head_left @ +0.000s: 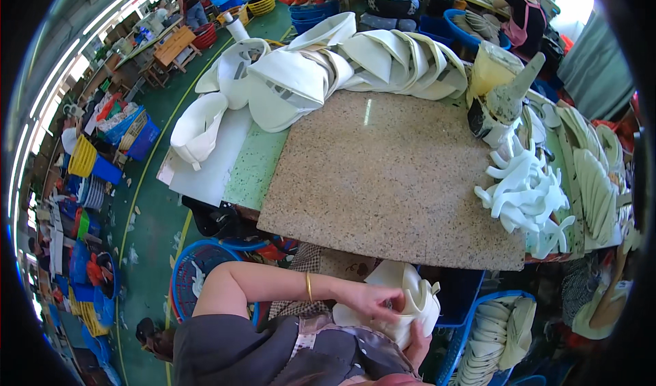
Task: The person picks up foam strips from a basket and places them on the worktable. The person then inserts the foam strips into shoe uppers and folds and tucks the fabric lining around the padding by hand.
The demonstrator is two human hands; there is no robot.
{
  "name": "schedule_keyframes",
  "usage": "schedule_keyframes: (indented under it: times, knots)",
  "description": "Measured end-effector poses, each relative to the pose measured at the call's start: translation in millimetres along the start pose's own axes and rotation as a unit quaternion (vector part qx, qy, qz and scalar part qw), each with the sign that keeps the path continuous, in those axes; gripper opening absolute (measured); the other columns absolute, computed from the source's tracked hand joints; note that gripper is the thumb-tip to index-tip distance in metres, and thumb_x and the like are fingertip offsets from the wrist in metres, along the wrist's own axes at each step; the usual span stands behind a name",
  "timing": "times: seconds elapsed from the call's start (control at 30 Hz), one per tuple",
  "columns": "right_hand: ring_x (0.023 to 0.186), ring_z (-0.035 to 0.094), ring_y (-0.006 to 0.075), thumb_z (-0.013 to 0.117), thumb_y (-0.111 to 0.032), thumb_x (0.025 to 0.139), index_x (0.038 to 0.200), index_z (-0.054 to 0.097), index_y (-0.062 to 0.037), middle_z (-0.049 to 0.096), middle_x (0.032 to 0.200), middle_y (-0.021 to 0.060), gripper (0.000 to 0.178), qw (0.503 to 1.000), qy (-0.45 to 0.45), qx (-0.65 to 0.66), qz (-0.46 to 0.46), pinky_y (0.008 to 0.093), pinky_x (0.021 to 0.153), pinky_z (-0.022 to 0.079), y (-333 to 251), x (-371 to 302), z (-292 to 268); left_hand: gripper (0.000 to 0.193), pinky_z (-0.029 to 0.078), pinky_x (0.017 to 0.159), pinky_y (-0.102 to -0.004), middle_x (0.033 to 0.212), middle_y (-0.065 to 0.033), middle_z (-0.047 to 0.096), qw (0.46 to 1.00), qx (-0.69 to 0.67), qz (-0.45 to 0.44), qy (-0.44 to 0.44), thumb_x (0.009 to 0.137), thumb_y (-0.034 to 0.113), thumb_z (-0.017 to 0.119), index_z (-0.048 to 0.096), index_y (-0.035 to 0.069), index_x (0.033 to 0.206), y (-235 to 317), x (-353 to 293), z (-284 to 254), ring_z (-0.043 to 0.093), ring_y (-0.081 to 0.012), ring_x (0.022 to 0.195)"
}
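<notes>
Below the table's near edge, over my lap, is a white cap-shaped piece (425,304) with a curved band and a small tab at its side. My left hand (374,300), a gold bangle on its wrist, reaches across with fingers curled and pinching at the opening of the cap. Under its right side my right hand (417,347) grips it; the fingers are partly hidden. Several similar white caps (287,85) stand overlapped along the table's far edge. One cap (198,127) sits apart at the far left.
A speckled stone slab (389,174) covers the tabletop. On its right lie a pile of white curved foam strips (526,188) and a glue-crusted pot (502,105) with a brush. Blue baskets (198,276) flank me, the right one holding stacked caps (488,338). Other people work farther off.
</notes>
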State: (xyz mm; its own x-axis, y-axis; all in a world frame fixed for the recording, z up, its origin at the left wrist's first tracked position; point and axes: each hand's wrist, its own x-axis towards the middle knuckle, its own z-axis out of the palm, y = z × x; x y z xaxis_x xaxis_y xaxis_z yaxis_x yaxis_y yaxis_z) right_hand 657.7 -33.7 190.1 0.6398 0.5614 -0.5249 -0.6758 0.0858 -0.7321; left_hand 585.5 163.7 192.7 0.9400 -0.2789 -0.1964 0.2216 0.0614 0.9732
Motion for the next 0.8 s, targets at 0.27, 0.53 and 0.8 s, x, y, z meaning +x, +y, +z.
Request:
schedule_keyframes:
  times: [0.27, 0.53, 0.8]
  knots:
    - [0.098, 0.061, 0.0280, 0.056, -0.010, 0.083, 0.126, 0.042, 0.0081, 0.056, 0.115, 0.0176, 0.049, 0.996, 0.020, 0.077, 0.042, 0.0383, 0.086, 0.050, 0, -12, 9, 0.027, 0.046, 0.061, -0.0180, 0.090, 0.0022, 0.059, 0.957, -0.255, -0.090, 0.109, 0.092, 0.022, 0.055, 0.052, 0.004, 0.112, -10, 2, 9, 0.056, -0.0031, 0.073]
    - [0.079, 0.063, 0.0171, 0.069, -0.010, 0.076, 0.104, 0.061, 0.0057, 0.065, 0.093, 0.0094, 0.033, 0.998, -0.024, -0.001, 0.050, 0.0290, 0.073, 0.051, -8, -9, 28, 0.029, 0.048, 0.080, -0.0271, 0.102, -0.0051, 0.063, 0.960, -0.169, -0.149, 0.169, 0.087, 0.013, 0.061, 0.057, -0.001, 0.112, -4, -9, 16, 0.058, -0.0117, 0.090]
    - [0.084, 0.064, 0.0172, 0.066, -0.006, 0.081, 0.109, 0.058, 0.0059, 0.064, 0.100, 0.0125, 0.032, 0.992, 0.080, 0.082, 0.056, 0.0302, 0.076, 0.053, 0, -2, 21, 0.023, 0.050, 0.062, -0.0294, 0.084, -0.0080, 0.063, 0.927, 0.219, 0.029, 0.301, 0.082, 0.013, 0.065, 0.062, -0.001, 0.100, 39, -28, 5, 0.060, -0.0166, 0.075]
